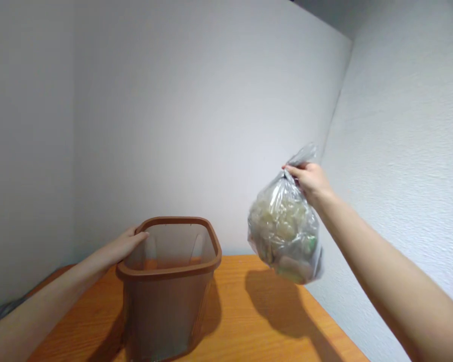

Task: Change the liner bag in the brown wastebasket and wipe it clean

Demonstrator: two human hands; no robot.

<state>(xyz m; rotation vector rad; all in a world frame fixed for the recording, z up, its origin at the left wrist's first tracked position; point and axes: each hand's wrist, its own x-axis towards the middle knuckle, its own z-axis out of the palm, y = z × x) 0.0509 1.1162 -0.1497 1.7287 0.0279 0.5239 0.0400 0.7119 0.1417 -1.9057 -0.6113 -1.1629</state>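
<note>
My right hand (312, 180) pinches the gathered neck of the soft, light-looking plastic bag (285, 234); my left hand (126, 244) rests open-fingered on the bin (169, 281) rim.

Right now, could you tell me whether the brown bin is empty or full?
Empty: through the brown bin, upright on the table, only bare mesh walls show.

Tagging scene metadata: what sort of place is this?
Probably a plain home room corner: bare white walls, an orange wood-grain table, a brown plastic waste bin steadied by the left hand, and a clear tied bag of rubbish in the right hand.
</note>
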